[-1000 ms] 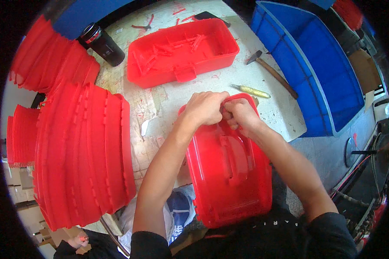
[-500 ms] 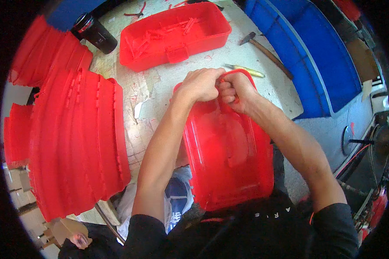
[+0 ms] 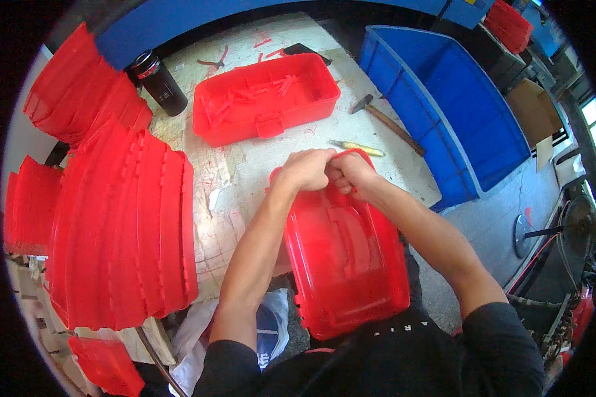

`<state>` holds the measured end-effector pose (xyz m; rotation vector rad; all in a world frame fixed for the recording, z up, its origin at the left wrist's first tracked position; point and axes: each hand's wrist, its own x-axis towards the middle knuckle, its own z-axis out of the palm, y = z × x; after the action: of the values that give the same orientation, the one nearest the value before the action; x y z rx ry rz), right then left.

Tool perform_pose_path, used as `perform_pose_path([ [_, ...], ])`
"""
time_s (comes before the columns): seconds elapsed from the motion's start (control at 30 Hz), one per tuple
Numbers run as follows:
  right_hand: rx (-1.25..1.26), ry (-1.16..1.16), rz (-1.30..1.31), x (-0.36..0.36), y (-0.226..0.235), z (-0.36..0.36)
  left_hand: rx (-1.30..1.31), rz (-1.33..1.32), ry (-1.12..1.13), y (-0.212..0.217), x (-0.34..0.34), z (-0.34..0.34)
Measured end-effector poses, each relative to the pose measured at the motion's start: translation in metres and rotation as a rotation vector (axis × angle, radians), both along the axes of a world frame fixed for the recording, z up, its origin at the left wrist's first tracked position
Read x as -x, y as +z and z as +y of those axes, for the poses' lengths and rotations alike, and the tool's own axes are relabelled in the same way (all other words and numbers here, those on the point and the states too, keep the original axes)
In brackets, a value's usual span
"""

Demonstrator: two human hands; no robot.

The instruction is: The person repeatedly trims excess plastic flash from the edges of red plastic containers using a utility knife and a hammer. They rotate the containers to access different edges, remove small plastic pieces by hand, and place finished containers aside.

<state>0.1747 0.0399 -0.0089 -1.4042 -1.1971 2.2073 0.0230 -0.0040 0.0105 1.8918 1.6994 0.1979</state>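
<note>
Change since the earlier frames: the red lid (image 3: 347, 264) has come a little nearer the person's body, its near edge now over the lap; both hands have kept their place at its far edge.

Item: red plastic lid, moulded, with a recessed handle well down its middle. It rests tilted, far edge on the worn bench top (image 3: 245, 178), near edge against the person's torso.

Grip: left hand (image 3: 306, 169) and right hand (image 3: 351, 173) are closed side by side, knuckles touching, on the far rim of the lid. Both are clamped on that rim; what the fingertips pinch beneath it is hidden.

Handling note, as a judgement: the work sits at the rim, so the lid wants bracing against the body while both thumbs press evenly; a twist of one hand alone would likely flex the thin plastic rather than seat or free the small part there.

Just beyond the grip: a yellow-handled tool (image 3: 357, 147) lying flat on the bench, and past it a hammer (image 3: 384, 121) with a wooden handle.

Farther beyond: an open red box base (image 3: 265, 99) holding loose red plastic strips.

Left of the grip: a tall nested stack of red lids (image 3: 122, 225), with further red stacks behind it, and a black flask (image 3: 157, 83) standing upright near the bench's far corner.

Right of the grip: a large blue crate (image 3: 457, 112), standing off the bench edge, its visible interior showing nothing.

Below the grip, beside the left forearm: a white and blue bag (image 3: 265, 324).
</note>
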Motion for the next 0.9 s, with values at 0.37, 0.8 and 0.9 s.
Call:
perform_pose_path([
  [0.37,0.184,-0.106,0.029,-0.005,0.021,-0.011,-0.084,-0.018,-0.007,-0.002,-0.011,-0.004],
  [0.8,-0.26,0.413,-0.259,-0.029,0.051,0.009,-0.267,0.154,-0.024,-0.013,-0.009,0.002],
  [0.9,-1.07,0.566,-0.535,-0.039,0.056,-0.008,-0.274,0.161,-0.007,-0.012,-0.012,0.003],
])
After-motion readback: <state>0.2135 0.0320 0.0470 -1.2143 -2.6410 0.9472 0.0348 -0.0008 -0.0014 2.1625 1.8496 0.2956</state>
